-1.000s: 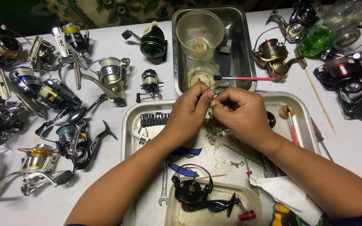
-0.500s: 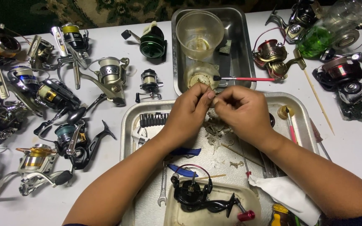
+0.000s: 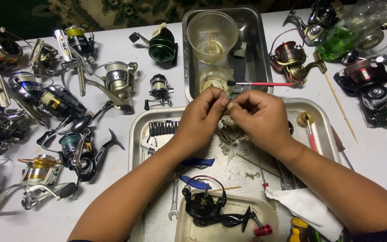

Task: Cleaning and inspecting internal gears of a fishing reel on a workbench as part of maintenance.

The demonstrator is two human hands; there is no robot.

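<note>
left hand [image 3: 201, 117]: centre of frame, over the upper edge of the metal tray [image 3: 139, 134]; fingertips pinched together on a small part [image 3: 225, 104], thumb and forefinger closed round it.
right hand [image 3: 260, 117]: just right of the left hand, knuckles up; fingertips meet the left ones at the same small part, pinching it from the other side.
small part: centre frame, between the two sets of fingertips, held above the tray; almost fully hidden, kind and shape cannot be told.
handling, judged: looks tiny and light, probably rigid metal or plastic, likely greasy and so slippery; easy to drop, best held by fingertip pinch on its edges, low over the tray.
under the hands: clump of grey dirty fluff or wipe scraps [image 3: 231, 136] on the tray, centre.
tray contents: row of dark bits [image 3: 163, 127] at left, spanner [image 3: 174, 201] lower centre, white cloth [image 3: 307, 208] lower right.
lower centre: black reel body [image 3: 209, 208] sitting in a pale plastic tub [image 3: 229, 224].
upper centre: deep steel pan [image 3: 256, 40] holding a clear plastic cup [image 3: 212, 36]; red-handled brush [image 3: 260, 84] lies across its lower edge.
left of frame: many spinning reels [image 3: 50, 103] spread on the white desk [image 3: 117, 49].
upper right: more reels [image 3: 292, 58], a green bottle [image 3: 337, 42], a thin wooden stick [image 3: 339, 103].
</note>
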